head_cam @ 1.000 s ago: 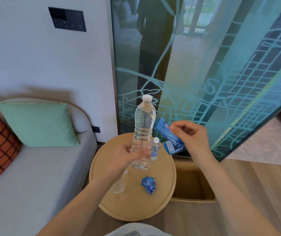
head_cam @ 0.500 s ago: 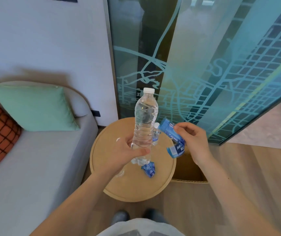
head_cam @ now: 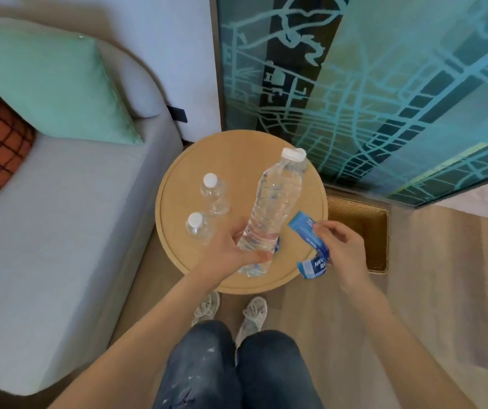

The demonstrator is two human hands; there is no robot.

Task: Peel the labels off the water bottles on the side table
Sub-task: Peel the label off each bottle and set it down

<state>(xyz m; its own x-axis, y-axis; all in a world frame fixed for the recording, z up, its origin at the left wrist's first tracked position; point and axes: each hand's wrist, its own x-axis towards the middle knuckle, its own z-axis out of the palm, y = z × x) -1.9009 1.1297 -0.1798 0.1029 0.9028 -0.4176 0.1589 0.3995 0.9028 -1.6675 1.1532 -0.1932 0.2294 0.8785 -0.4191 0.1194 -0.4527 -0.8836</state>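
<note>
Head view: at the centre of the frame the left hand [head_cam: 231, 249] has its fingers [head_cam: 259, 256] clamped around the lower body of a large clear water bottle [head_cam: 272, 208], held tilted over the round wooden counter [head_cam: 174, 190] with its white cap pointing to the upper right. The bottle's wall looks bare. Just to the right, the right hand [head_cam: 341, 249] pinches a blue label strip [head_cam: 310, 240] between thumb and fingers; the strip hangs free, apart from the bottle, its lower end curling down over the counter's near edge.

On the left half of the counter stand two smaller bottles [head_cam: 213, 191], both upright, both apparently clear of labels, though glare makes that hard to confirm. A bit of blue shows behind the held bottle's base; I cannot tell what it is. A woven basket [head_cam: 375, 231] sits on the floor right of the counter.

By my judgement the task is nearly finished: the large bottle's label is off, and what remains is to drop the strip and set the bottle down.
</note>
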